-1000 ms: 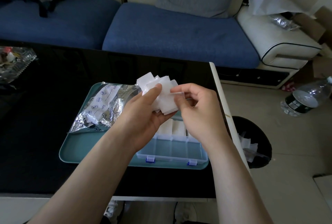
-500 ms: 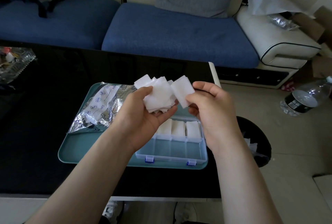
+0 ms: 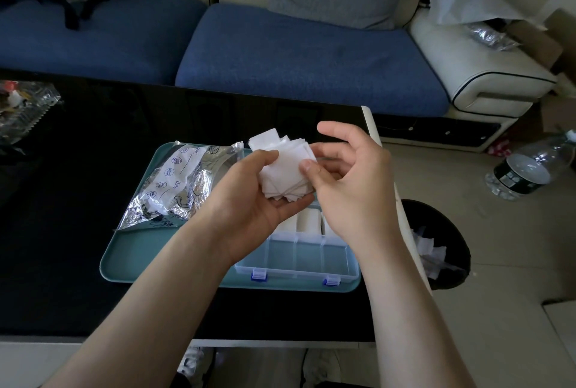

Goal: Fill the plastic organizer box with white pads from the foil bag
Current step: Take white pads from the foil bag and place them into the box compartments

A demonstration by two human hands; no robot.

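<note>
Above the teal tray (image 3: 131, 260) on the black table (image 3: 62, 200), your left hand (image 3: 249, 194) grips a fanned stack of white pads (image 3: 286, 166), and your right hand (image 3: 349, 182) pinches its right edge. Beneath them, the plastic organizer box (image 3: 299, 263) holds pads in its far compartments; the foil bag (image 3: 174, 182) lies left.

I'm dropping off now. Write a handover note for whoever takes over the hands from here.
Left hand grips a stack of pads above the box.
Right hand pinches the stack's top pad.
The box sits on the tray, with the bag beside it on the left.
Done: far compartments in view hold pads.
Left: near compartments in view are empty; fill them from the stack.
</note>
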